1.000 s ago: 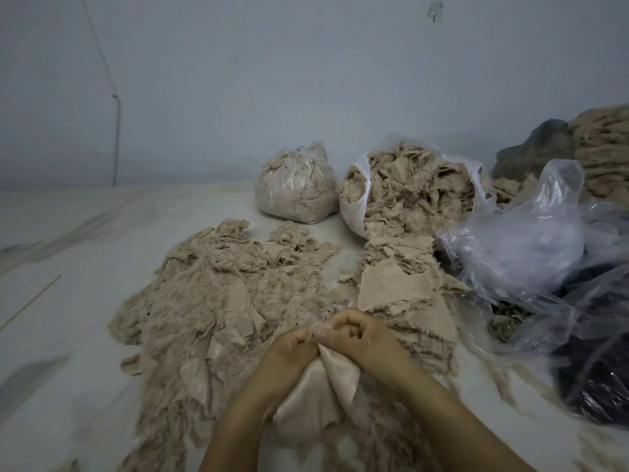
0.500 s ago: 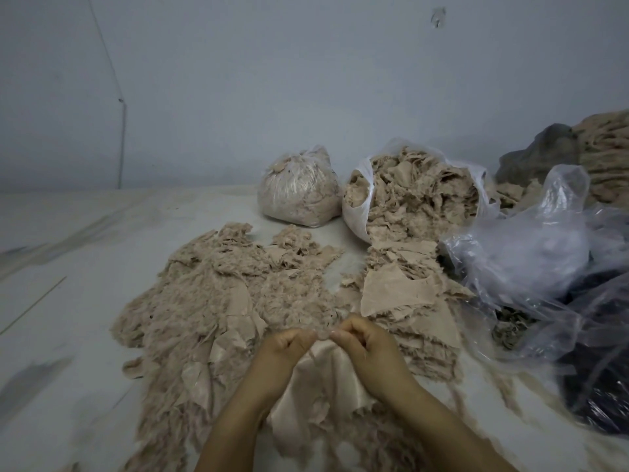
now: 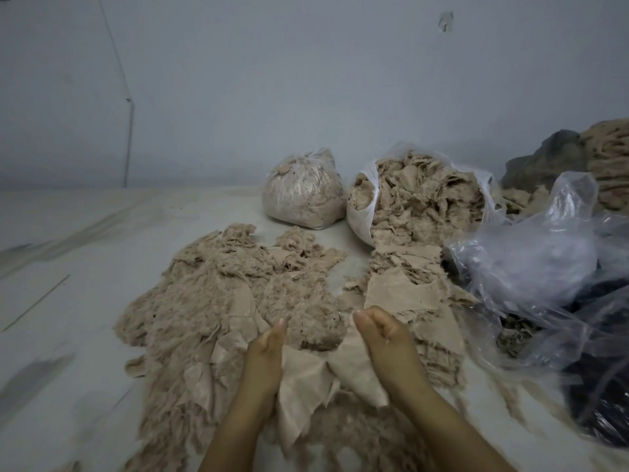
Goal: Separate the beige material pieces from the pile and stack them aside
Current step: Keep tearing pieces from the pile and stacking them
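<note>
A wide pile of fuzzy beige material spreads over the pale surface in front of me. To its right lies a flatter stack of smooth beige pieces. My left hand and my right hand are a short way apart near the bottom centre. Each grips one side of a beige piece that is splitting into two layers, and a fuzzy clump sits in the gap between the hands.
A tied clear bag of beige scraps and an open white bag full of beige pieces stand at the back. Crumpled clear plastic over dark material fills the right side. A grey wall rises behind.
My hands, pinched together on the piece a second ago, have pulled apart sideways. The piece has opened into two layers between them.
</note>
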